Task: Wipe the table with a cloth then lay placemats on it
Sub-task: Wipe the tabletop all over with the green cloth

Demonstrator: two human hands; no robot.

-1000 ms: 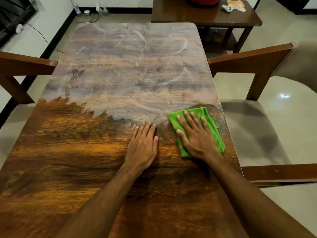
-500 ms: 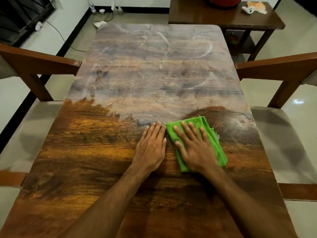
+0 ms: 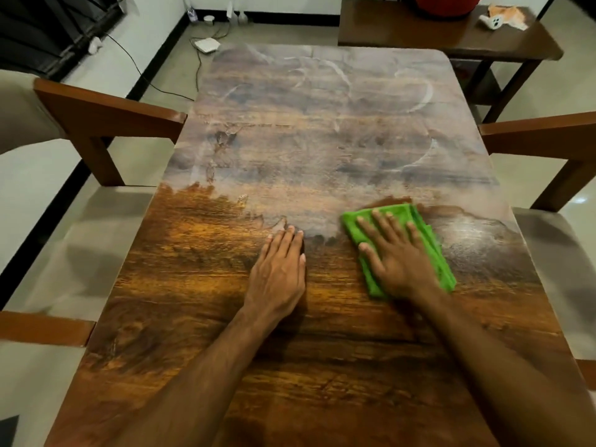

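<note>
Green cloth [image 3: 407,215] lay on the desk [image 3: 322,366] right of centre, pressed under the flat, straight-fingered right grip [image 3: 400,262], the left grip [image 3: 279,269] resting flat on bare wood; unpinched, it could bunch and smear the dusty far half.

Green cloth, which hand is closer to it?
Right. The right hand lies flat on top of the green cloth. The left hand rests on the bare table to the cloth's left, not touching it.
</note>
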